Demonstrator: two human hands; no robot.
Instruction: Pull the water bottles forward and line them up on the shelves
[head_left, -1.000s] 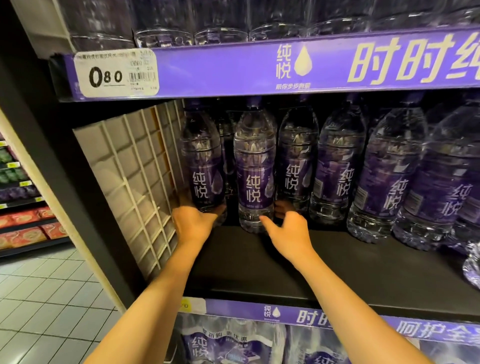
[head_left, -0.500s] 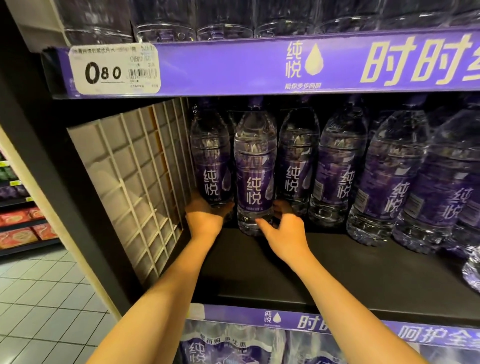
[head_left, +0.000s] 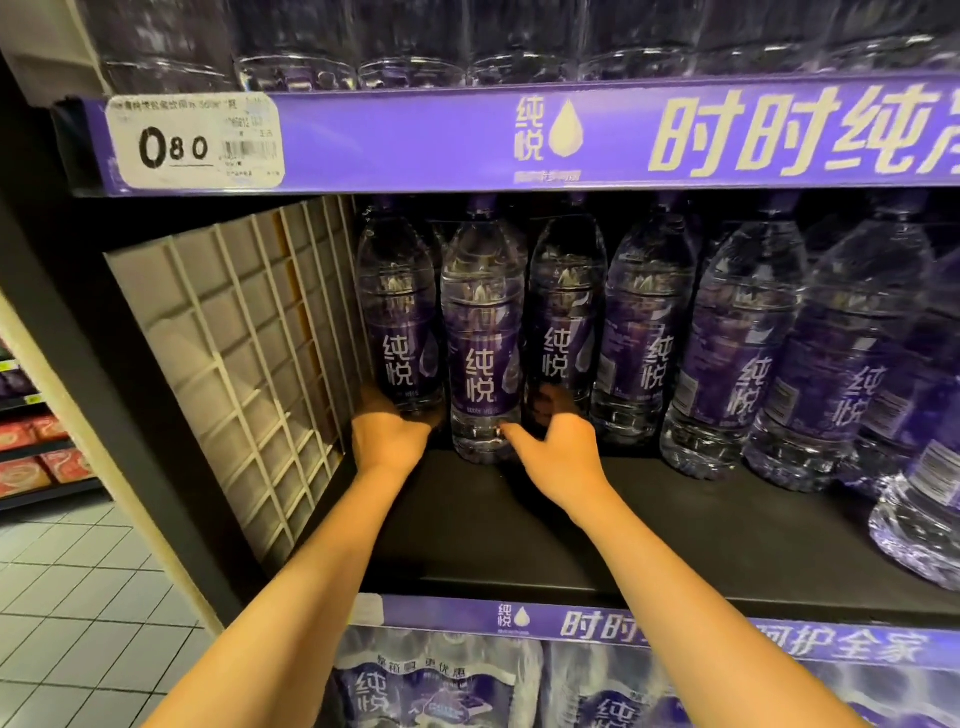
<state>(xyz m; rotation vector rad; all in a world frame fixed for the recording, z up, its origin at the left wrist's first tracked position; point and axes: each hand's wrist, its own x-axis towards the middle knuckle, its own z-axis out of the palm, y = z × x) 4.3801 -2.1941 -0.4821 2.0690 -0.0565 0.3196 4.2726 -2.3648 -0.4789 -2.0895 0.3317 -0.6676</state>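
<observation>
Reaching into the middle shelf (head_left: 597, 525), we have both hands at the far left of the bottle row, low down near the bottle bases. Our left hand (head_left: 387, 434) wraps the base of the leftmost bottle (head_left: 400, 322), the one standing just beside the cream grid side panel (head_left: 234, 364); the fingers curl round behind it and are partly hidden by the plastic. Our right hand (head_left: 558, 441) curls round the base of the third bottle (head_left: 563, 322), its fingers seen dimly through the clear plastic, while the thumb points left and touches the lower part of the second bottle (head_left: 483, 338). That second bottle stands between our two hands and sits slightly nearer the shelf's front edge than its neighbours. To the right of the third bottle, the rest of the row of water bottles (head_left: 753, 353) curves forward toward the front edge, upright and touching one another, all with purple labels. The dark shelf surface in front of the left three bottles is bare down to the purple front strip (head_left: 675, 631). Above the bottles runs the upper shelf's purple strip (head_left: 571, 135), carrying a white price tag (head_left: 195, 143) reading 0.80 at its left end, with more clear bottles standing above it. Below the middle shelf, wrapped packs of water (head_left: 441, 686) show.
</observation>
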